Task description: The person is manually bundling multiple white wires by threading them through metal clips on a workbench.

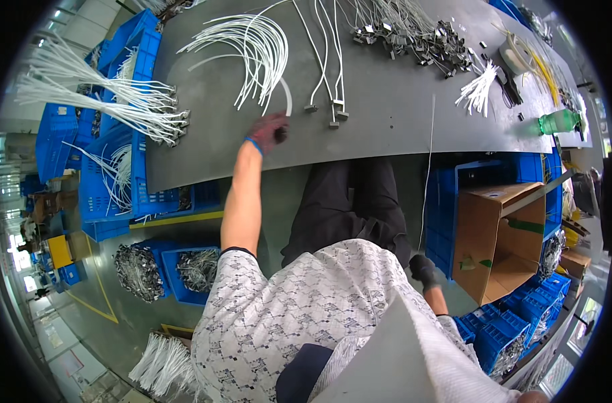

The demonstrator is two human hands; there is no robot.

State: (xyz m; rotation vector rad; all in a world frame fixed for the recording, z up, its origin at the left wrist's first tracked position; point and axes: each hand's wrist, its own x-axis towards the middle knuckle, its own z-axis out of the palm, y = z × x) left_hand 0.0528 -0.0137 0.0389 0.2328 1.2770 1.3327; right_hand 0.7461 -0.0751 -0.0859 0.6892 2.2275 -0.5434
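My left hand [269,133], in a dark red glove, is at the near part of the grey table with its fingers curled in. Just beyond it lies a curved bundle of white sleeves [272,57], and one wider white strip [287,97] ends against the glove. Whatever the fingers hold is hidden. Low at my right side, below the table edge, my right hand [425,271] wears a dark glove and is closed. A thin white cable [427,181] runs from the tabletop over the edge down to it. Several white cables with metal connectors [335,114] lie right of my left hand.
A heap of connector-ended cables [413,40] covers the far right, near short white ties [478,89] and a green bottle [559,122]. White cable bundles [111,101] rest over blue crates [141,174] at left. A cardboard box [467,269] stands below the table at right.
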